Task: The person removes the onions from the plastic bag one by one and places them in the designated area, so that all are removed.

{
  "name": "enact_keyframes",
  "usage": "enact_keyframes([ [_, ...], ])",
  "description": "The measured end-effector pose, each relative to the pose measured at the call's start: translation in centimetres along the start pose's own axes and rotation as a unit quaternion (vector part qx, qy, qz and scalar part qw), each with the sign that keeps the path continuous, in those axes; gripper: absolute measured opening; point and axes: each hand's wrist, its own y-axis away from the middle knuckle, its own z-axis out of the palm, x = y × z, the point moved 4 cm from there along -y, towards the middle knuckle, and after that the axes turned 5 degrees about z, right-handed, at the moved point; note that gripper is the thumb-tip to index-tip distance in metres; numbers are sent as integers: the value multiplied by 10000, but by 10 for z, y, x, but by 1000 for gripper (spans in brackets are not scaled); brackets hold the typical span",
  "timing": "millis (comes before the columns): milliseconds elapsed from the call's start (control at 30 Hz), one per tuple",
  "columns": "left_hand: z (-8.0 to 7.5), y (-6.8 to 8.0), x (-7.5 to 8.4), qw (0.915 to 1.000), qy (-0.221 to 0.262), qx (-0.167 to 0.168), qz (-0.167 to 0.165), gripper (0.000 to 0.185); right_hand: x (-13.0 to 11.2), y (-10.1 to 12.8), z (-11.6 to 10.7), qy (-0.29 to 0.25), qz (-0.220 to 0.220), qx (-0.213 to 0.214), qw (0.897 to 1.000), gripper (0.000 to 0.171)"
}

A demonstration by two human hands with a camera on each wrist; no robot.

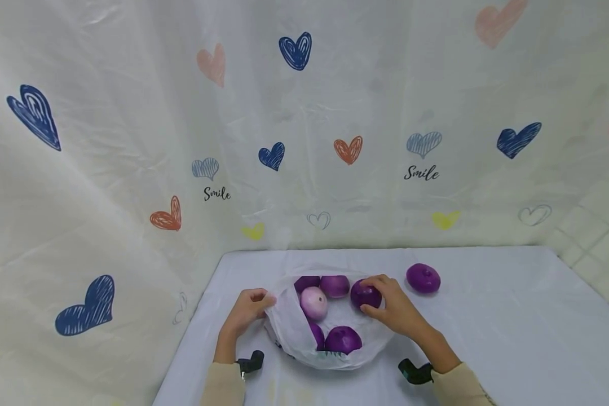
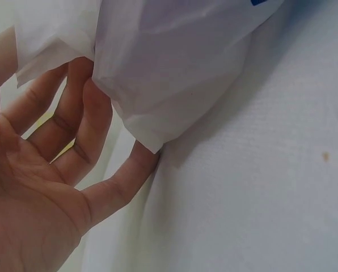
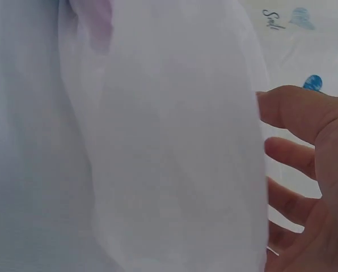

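Right hand [image 1: 397, 308] seemingly grips purple onion [image 1: 362, 295] in bag [image 1: 290, 322]

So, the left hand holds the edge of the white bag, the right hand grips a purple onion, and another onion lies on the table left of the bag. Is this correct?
Not the side: the other onion lies on the table to the right of the white bag, as the head view shows. Left hand and right hand are as described.

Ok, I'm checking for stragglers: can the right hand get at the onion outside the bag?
Probably yes: nothing lies between the right hand and that onion, though the hand grips another onion in the bag.
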Motion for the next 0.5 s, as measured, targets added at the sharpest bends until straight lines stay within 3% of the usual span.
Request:
enact_keyframes([
  [500,2,2,7,10000,22,-50,55,24,20,2,25,202,384,-356,9984,65],
])
